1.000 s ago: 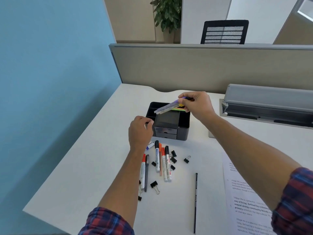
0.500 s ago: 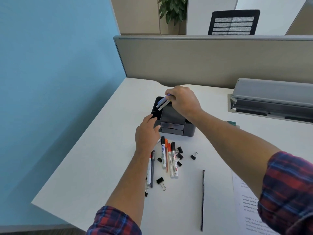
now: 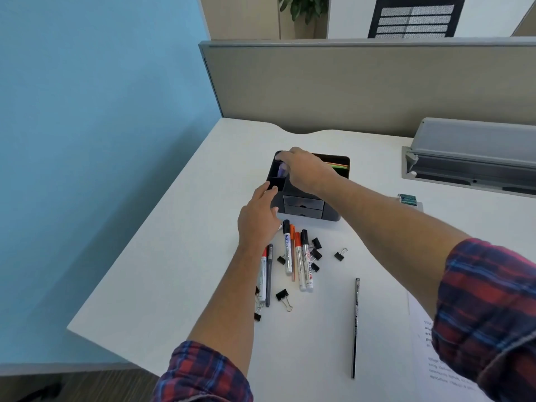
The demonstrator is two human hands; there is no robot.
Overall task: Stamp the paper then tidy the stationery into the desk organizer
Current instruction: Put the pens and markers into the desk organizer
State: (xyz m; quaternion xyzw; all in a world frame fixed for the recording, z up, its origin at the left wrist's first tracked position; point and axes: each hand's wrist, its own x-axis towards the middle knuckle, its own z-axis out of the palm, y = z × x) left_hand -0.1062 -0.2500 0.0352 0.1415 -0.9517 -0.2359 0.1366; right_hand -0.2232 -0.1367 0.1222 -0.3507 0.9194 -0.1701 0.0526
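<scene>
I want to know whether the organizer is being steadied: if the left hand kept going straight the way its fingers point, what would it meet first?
The left hand points at the black desk organizer; it would likely meet its near-left corner first, and may already touch it.

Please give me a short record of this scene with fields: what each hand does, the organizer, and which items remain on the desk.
right hand: lowers a purple-tipped pen into the organizer's back-left compartment
left hand: open, resting against the organizer's front-left side
organizer: black, two front drawers shut
still on desk: markers, binder clips, black pencil, printed paper
</scene>
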